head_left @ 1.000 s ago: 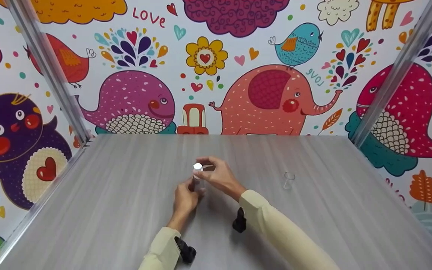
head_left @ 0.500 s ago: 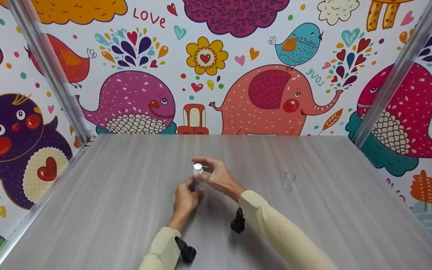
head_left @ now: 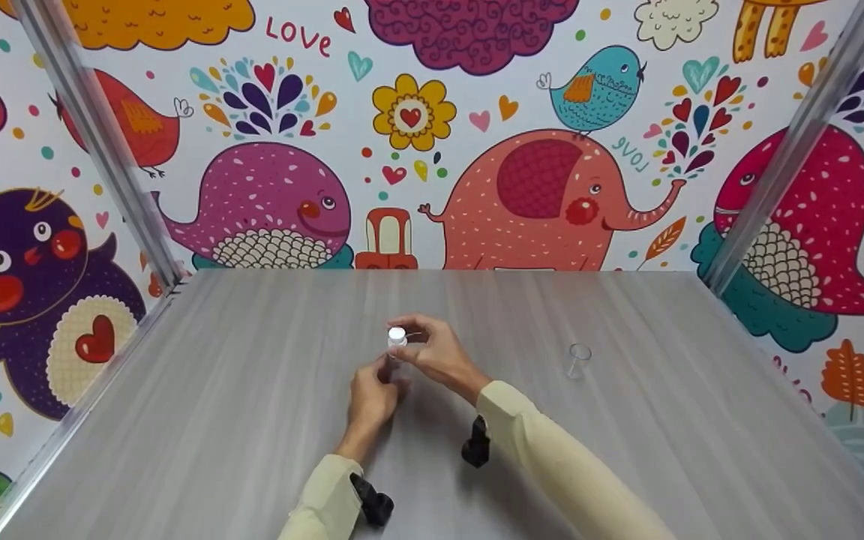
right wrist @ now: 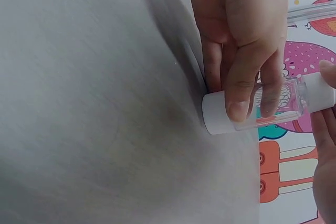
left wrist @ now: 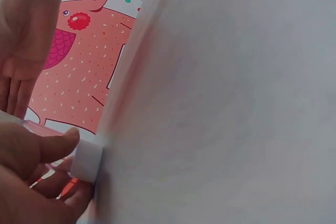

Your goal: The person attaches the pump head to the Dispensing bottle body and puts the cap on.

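Note:
A small clear pump bottle (right wrist: 286,96) stands upright on the table, its white base (left wrist: 86,161) touching the surface. My left hand (head_left: 373,394) grips the lower body just above that base, thumb on one side and fingers on the other. At the top, my right hand (head_left: 441,356) has its thumb and fingers around the white collar (right wrist: 318,92) under the white pump head (head_left: 397,333). Only part of the right hand shows at the edge of the right wrist view. The hands hide most of the bottle from the head camera.
A clear cap (head_left: 579,360) sits on the grey wood-grain table (head_left: 252,405), right of my hands. Patterned walls with cartoon animals and metal posts (head_left: 106,157) bound the table at the back and sides.
My right fingers spread slightly away from the pump head, then closed around it again, and the white top looks turned a little. The left hand and the clear cap stayed put.

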Motion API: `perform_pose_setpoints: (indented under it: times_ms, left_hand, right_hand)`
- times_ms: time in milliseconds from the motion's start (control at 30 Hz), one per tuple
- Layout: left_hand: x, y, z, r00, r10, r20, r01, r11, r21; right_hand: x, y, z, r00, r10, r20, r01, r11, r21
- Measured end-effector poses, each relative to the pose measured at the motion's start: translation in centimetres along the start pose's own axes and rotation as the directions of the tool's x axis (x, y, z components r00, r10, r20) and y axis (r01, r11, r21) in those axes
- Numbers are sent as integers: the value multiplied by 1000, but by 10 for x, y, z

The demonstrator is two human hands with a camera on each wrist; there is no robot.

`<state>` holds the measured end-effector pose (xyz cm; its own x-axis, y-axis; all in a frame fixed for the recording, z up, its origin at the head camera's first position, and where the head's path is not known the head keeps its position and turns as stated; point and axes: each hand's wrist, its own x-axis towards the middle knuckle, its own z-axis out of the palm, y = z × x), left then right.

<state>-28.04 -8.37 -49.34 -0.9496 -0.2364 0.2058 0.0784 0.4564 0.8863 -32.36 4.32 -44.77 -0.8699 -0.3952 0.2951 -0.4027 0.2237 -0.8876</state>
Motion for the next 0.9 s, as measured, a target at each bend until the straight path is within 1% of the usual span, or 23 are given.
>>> perform_pose_setpoints:
  times_ms: [233, 367, 500, 633, 733, 867, 900]
  left_hand:
    - [-1, -1, 2, 1000, 0, 15, 0, 1000, 4]
    - [-1, -1, 1, 1000, -18, 14, 18, 1000, 2]
    - [0, -1, 0, 999, -49, 15, 49, 999, -2]
    - [0, 0, 2, 999, -32, 3, 32, 999, -2]
    - [1, 0, 2, 1000, 13, -12, -13, 1000, -5]
    - [0, -1, 2, 999, 35, -19, -36, 999, -14]
    - [-1, -1, 2, 999, 33, -17, -33, 999, -15]
  right_hand:
    - [2, 2, 0, 999, 19, -27, -21, 999, -44]
    - [2, 1, 0, 999, 34, -26, -35, 998, -48]
    - [3, 0, -3, 999, 45, -13, -45, 998, -38]
    - [4, -4, -8, 999, 48, 20, -48, 999, -8]
    - [5, -6, -9, 998, 43, 54, -44, 999, 14]
    - [5, -8, -8, 995, 42, 88, -44, 999, 26]
    - [5, -7, -7, 995, 44, 90, -47, 999, 26]
